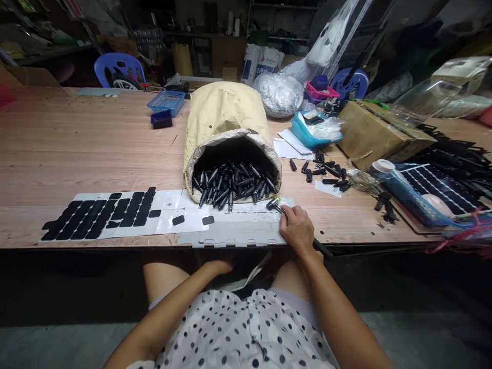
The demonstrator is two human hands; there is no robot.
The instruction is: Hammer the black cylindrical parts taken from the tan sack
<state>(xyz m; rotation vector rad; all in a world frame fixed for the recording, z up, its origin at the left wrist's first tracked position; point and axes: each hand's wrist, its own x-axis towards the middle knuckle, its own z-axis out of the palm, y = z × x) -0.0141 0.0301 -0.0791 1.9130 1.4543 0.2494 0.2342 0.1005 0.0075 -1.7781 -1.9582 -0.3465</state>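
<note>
My right hand (298, 228) is closed around the handle of a small hammer (273, 204) at the table's front edge. Its metal head has a yellowish end, and its black grip sticks out behind my palm. Below the table edge, my left hand (222, 266) rests over my lap, its fingers hidden in shadow. Just beyond the hammer, a yellow sack (226, 105) lies with its mouth toward me, full of black cylindrical parts (230, 187). Grey card (246, 233) lies flat along the edge, beside white sheets bearing black rounded stickers (82, 218).
Loose black parts (330, 171) are scattered right of the sack. Farther right stand a cardboard box (378, 133), a teal basin (315, 134) and a blue basket (407, 197). A blue tray (167, 102) and a small dark-blue bin (161, 119) sit behind on the left.
</note>
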